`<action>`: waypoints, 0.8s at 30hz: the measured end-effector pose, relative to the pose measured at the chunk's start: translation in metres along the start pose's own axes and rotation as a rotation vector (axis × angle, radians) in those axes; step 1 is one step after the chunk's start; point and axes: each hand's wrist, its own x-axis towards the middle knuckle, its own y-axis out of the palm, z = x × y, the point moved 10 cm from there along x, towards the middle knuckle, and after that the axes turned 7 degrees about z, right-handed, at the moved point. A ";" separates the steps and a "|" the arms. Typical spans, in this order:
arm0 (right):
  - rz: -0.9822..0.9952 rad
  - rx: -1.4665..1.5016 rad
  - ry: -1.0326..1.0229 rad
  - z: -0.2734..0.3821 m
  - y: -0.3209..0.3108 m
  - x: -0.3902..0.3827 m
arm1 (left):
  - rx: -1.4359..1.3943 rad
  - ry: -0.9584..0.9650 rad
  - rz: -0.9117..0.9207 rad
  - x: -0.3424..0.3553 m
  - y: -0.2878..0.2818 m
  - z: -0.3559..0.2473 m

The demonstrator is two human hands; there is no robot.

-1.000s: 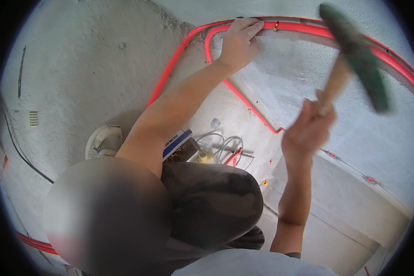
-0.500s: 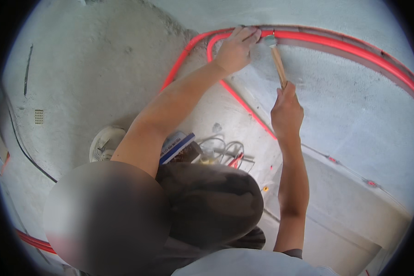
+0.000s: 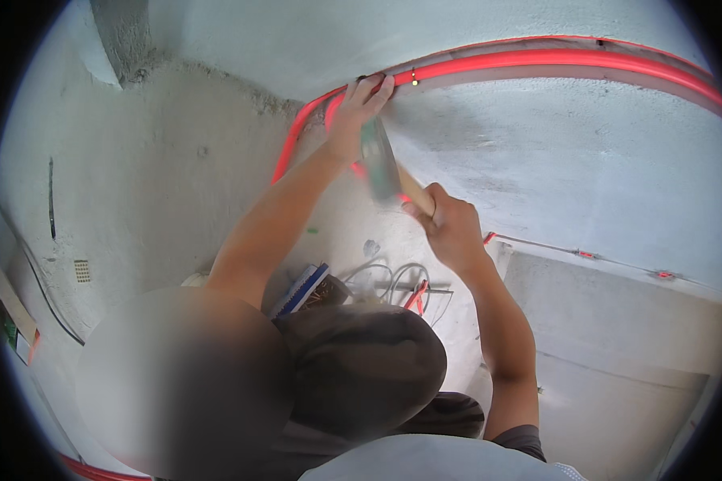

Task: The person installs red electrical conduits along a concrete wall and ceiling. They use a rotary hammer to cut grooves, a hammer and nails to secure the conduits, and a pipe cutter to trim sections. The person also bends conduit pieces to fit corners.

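My left hand [image 3: 354, 120] reaches up to the red pipe [image 3: 521, 59] along the wall, near its bend. Its fingers are spread and rest on the pipe; the thumb is hidden. Just right of the fingertips, a small metal fastener [image 3: 415, 78] with a bright head sits at the pipe. My right hand [image 3: 451, 228] is closed round the wooden handle of a hammer [image 3: 381, 160]. The hammer's greenish metal head, smeared by motion, hangs below my left hand, apart from the fastener.
A second red pipe [image 3: 295, 136] curves down the left wall. Below lie a blue-edged box [image 3: 305, 289], grey cable loops [image 3: 393, 276] and a red-handled tool [image 3: 416, 295]. A thin conduit with red fittings [image 3: 587, 255] crosses at right. My dark-clad knee [image 3: 369, 369] is beneath my arms.
The hammer head has moved from beside the fastener down and left, and its handle now tilts. The view has shifted; my left hand stays on the pipe beside the fastener.
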 end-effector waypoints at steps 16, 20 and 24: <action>-0.378 0.053 0.023 0.001 -0.033 -0.006 | 0.169 0.032 0.001 -0.002 -0.006 -0.013; -0.353 -0.035 0.080 -0.025 -0.010 0.011 | 0.213 -0.039 0.033 0.003 -0.005 -0.020; -0.234 0.056 0.210 -0.041 -0.008 0.025 | 0.146 -0.014 0.011 0.006 -0.006 -0.010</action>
